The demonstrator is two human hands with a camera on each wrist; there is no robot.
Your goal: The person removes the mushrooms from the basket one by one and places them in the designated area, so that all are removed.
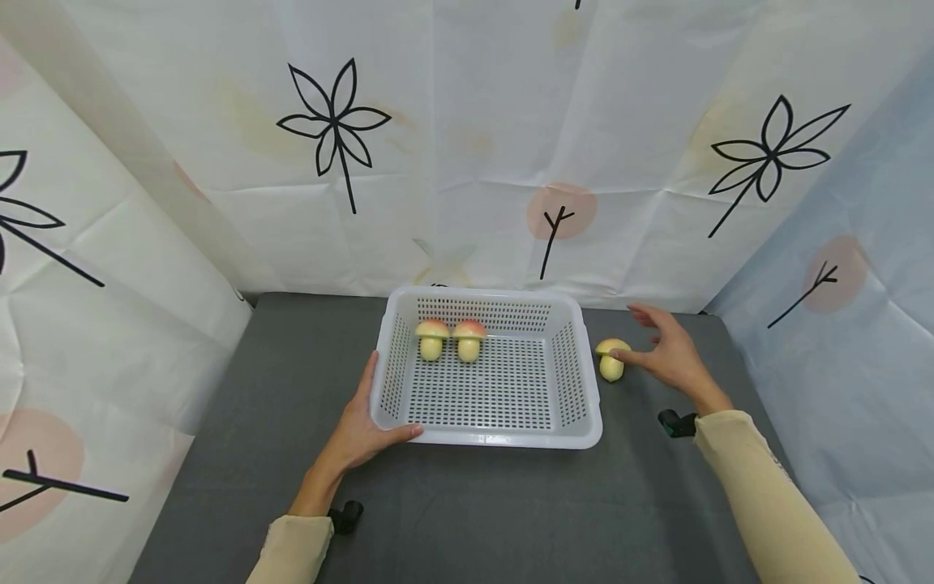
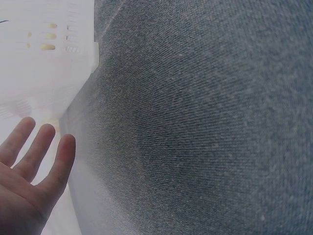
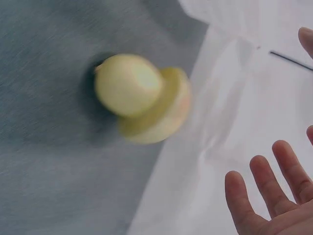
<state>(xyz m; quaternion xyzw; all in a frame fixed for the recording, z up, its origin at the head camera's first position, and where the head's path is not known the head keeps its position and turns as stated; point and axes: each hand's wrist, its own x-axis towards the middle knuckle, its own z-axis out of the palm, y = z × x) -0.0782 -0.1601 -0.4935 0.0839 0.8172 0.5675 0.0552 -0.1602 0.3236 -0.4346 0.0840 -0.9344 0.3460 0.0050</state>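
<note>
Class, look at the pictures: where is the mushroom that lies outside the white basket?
In the head view, the yellow mushroom sits on the grey table just right of the basket, at the right hand's fingertips.

The head view looks forward and down over the whole grey table point(image 1: 467, 519). The left wrist view sits close above the cloth, the white basket point(image 2: 44, 58) at upper left. The right wrist view, closer, shares the yellow mushroom point(image 3: 142, 98) with the head view.

Left hand point(image 1: 362, 430) flat, fingers straight; right hand point(image 1: 667, 354) open, fingers spread.
</note>
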